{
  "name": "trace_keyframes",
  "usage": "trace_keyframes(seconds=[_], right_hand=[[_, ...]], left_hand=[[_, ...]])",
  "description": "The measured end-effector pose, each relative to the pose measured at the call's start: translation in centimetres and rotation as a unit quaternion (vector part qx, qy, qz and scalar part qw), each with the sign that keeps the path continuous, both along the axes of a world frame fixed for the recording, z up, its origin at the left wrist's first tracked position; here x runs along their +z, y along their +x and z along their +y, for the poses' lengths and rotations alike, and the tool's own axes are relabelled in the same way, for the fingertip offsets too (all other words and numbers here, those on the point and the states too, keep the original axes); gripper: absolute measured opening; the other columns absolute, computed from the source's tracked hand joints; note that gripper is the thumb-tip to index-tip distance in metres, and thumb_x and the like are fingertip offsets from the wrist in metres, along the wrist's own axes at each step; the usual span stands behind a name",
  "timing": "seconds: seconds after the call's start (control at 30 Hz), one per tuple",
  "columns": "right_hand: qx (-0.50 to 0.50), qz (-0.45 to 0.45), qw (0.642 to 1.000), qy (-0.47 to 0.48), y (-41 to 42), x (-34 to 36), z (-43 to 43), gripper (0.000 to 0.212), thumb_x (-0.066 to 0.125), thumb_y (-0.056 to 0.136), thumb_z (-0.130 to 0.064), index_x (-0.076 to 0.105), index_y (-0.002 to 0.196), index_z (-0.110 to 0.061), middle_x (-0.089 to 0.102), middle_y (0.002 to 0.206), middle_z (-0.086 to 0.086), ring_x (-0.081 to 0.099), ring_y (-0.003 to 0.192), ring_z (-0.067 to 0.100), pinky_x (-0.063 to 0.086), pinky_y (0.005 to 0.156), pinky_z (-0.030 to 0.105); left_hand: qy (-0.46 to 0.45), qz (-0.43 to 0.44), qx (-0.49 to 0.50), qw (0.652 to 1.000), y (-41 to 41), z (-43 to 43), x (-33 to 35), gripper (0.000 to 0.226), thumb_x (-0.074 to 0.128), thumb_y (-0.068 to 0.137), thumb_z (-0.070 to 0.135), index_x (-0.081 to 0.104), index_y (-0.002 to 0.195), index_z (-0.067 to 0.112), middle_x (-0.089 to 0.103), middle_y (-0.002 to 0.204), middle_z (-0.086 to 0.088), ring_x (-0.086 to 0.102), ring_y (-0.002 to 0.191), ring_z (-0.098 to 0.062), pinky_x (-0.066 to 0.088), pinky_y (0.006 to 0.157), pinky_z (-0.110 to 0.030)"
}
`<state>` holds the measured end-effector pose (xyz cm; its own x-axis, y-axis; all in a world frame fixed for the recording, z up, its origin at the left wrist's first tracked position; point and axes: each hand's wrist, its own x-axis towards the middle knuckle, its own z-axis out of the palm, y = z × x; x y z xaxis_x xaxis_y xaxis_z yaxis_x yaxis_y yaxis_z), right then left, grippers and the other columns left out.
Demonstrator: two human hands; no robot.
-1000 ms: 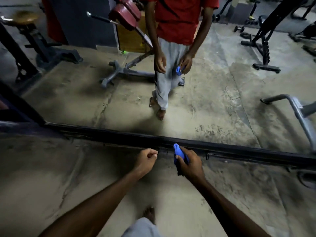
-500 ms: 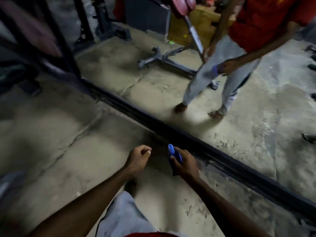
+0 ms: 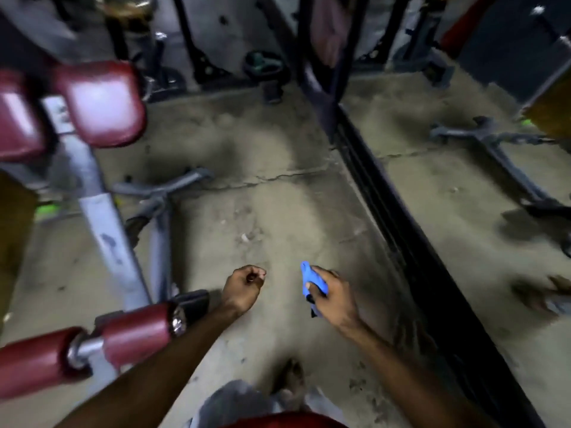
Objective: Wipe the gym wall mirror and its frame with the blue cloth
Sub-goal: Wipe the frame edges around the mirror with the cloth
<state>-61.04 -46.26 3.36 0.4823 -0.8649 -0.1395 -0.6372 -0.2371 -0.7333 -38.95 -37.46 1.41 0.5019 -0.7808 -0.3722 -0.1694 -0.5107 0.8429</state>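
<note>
My right hand [image 3: 332,296] grips the bunched blue cloth [image 3: 313,281] above the concrete floor, well to the left of the mirror. The wall mirror [image 3: 482,186] fills the right side of the view and reflects the floor and a bench base. Its dark bottom frame [image 3: 401,230] runs diagonally from the upper middle down to the lower right. My left hand [image 3: 244,287] hovers beside the right one with its fingers curled into a fist, holding nothing. Neither hand touches the mirror or its frame.
A grey gym bench with maroon pads [image 3: 95,103] and maroon rollers [image 3: 123,335] stands close on the left, its base legs [image 3: 160,193] spreading over the floor. Dark machine frames [image 3: 318,57] rise at the back. My bare foot [image 3: 292,378] shows at the bottom.
The view has swung left, so the mirror and frame moved from ahead to the right side. The bench has come into view on the left. Both hands keep the same pose, the cloth still gripped.
</note>
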Motion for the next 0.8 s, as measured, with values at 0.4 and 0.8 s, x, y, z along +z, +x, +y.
trace_keyframes(seconds=[0.4,0.8], right_hand=[[0.182,0.009,0.983,0.01,16.5,-0.7,16.5,0.045,0.071,0.087,-0.016,0.066,0.132,-0.018,0.069,0.114,0.006,0.064,0.107,0.025,0.047,0.092,0.031],[0.157,0.131,0.978,-0.044,31.7,-5.9,27.3,0.052,0.065,0.089,-0.028,0.057,0.14,-0.03,0.06,0.126,0.01,0.06,0.113,0.036,0.05,0.09,0.04]], left_hand=[[0.048,-0.009,0.195,0.98,10.0,26.5,0.6,0.018,0.063,0.095,0.005,0.068,0.082,0.016,0.069,0.08,0.006,0.059,0.076,-0.008,0.046,0.073,-0.022],[0.072,-0.016,0.22,0.973,19.7,37.2,-1.7,0.01,0.063,0.092,0.02,0.072,0.09,0.017,0.076,0.091,0.0,0.07,0.087,-0.019,0.053,0.086,-0.032]])
